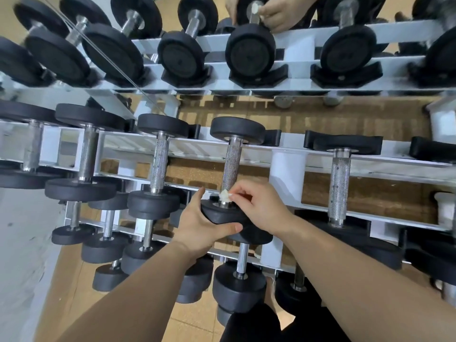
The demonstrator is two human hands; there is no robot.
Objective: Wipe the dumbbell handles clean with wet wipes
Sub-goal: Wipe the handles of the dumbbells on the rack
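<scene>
Right hand [261, 208] pinches wet wipe [225, 195] against dumbbell handle [230, 166]; left hand [199, 225] grips its near weight [222, 216].

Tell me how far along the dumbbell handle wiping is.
Done: no handle shows plainly as wiped; I cannot tell. In hand: the left hand grips the near weight head while the right hand pinches a wipe against the near end of the middle handle. Left: the rest of that handle up to its far head, and perhaps the next handle to the right.
</scene>
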